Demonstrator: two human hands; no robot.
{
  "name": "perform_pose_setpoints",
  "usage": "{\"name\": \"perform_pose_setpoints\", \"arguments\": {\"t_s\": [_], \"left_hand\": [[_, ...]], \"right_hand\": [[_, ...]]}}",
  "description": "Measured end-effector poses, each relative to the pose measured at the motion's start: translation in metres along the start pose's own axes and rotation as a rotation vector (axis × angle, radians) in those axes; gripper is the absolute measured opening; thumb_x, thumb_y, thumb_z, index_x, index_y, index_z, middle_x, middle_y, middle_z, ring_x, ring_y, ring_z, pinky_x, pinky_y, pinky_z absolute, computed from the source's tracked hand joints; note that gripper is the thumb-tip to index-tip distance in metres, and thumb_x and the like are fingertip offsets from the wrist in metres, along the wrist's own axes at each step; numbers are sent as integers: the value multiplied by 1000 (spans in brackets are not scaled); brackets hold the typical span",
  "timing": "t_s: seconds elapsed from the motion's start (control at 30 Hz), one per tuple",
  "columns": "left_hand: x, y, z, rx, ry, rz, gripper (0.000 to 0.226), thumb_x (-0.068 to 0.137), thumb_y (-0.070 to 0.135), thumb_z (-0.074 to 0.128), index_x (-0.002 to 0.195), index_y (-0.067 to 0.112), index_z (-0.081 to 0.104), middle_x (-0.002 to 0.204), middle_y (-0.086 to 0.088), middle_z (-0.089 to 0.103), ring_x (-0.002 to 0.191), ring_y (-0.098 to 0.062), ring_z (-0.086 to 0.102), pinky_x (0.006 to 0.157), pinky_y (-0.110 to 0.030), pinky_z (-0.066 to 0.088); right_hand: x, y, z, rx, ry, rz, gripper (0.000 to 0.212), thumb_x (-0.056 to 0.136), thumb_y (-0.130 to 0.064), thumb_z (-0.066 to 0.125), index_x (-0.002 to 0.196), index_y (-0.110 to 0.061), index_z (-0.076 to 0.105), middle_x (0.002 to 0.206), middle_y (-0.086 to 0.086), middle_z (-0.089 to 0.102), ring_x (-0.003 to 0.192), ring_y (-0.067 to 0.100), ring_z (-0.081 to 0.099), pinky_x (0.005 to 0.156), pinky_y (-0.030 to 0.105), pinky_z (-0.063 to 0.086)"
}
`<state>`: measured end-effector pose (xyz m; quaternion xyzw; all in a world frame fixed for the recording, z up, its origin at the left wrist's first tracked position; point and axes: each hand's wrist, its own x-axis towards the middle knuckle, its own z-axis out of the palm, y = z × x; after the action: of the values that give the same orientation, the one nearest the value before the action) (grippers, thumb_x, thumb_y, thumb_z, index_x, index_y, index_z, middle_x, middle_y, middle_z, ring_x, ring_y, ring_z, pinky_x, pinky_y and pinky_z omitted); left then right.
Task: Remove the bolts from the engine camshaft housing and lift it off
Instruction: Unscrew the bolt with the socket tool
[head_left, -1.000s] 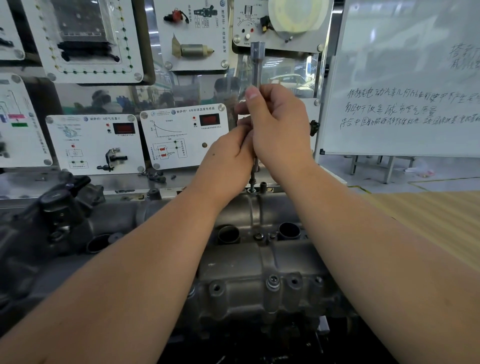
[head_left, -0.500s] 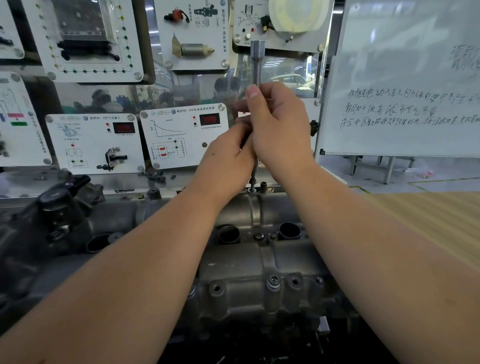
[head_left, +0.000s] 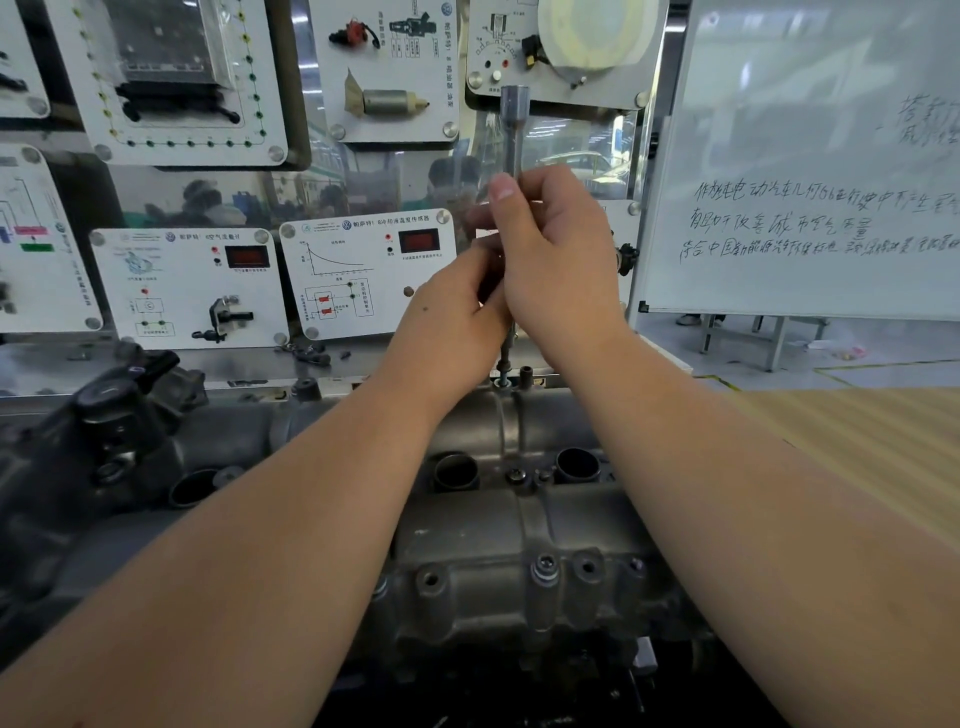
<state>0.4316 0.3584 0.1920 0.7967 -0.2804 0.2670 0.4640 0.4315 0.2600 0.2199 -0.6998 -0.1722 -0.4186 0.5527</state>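
A grey metal camshaft housing (head_left: 498, 587) lies across the bench in front of me. A long socket extension bar (head_left: 513, 130) stands upright on a bolt (head_left: 503, 370) at the housing's far edge. My right hand (head_left: 556, 260) grips the bar's shaft, fingers curled round it. Just below, my left hand (head_left: 452, 317) holds the same shaft. Another bolt (head_left: 545, 564) sits in the housing's near edge, and one more bolt (head_left: 515, 474) between two round bores.
White training panels (head_left: 363, 275) with sensors stand behind the engine. A whiteboard (head_left: 810, 156) with handwriting is at the right. A wood-grain table top (head_left: 857, 431) lies right of the housing. Dark engine parts (head_left: 109, 415) crowd the left side.
My right hand's fingers have shifted round the bar, and the left hand has moved slightly against it. The bar stays upright on the same bolt.
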Motion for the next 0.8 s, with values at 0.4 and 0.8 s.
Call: {"name": "perform_pose_setpoints", "arguments": {"t_s": [0.4,0.8], "left_hand": [[4,-2,-1,61,37,-20,16,97,12,53,108,7,62,87,-5,69,75,-15,60,62,-24,43],[2,0,-1,51,28,13,23,103,18,49,82,21,58,65,8,59,55,1,53,49,-15,33]], "right_hand": [[-2,-3,1,37,-41,32,11,102,-34,55,95,-26,55,86,1,75,85,15,71,83,43,56],[1,-2,0,37,-49,80,35,105,-33,46,88,-12,67,79,-1,75,79,15,71,83,45,57]]}}
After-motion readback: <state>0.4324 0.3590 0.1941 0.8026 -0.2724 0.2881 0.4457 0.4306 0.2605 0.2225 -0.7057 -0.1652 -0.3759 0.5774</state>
